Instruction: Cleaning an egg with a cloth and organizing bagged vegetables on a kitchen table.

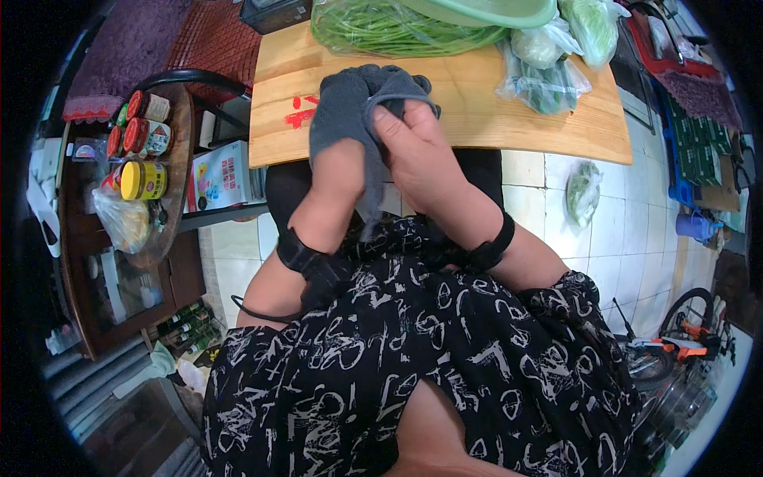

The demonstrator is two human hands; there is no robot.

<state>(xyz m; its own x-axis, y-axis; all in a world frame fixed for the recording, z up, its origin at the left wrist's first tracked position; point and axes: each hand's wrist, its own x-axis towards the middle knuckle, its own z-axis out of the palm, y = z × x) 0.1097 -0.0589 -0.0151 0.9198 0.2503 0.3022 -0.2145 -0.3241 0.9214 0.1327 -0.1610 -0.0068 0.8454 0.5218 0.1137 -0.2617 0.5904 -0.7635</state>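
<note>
In front of my body, over the near edge of a wooden table (465, 119), both hands meet at grey knitted fabric. My left hand (346, 104) is inside a grey knit glove that reaches to the wrist. Bare and to the right of it, my right hand (426, 149) pinches the open edge of more grey knit (402, 89), apparently a second glove, with thumb and fingers. Some fingertips of the right hand are hidden in the fabric. A loose grey end (374, 203) hangs down between my wrists. Whether the left fingers grip the second piece is unclear.
Bagged long green stems (393, 30), a pale green plastic basket (489, 9) and bagged vegetables (545, 89) occupy the table's far side. Left stands a small round-edged wooden table (173, 179) with jars (144, 180). A bagged vegetable (584, 194) lies on the tiled floor; a bicycle (673, 346) stands right.
</note>
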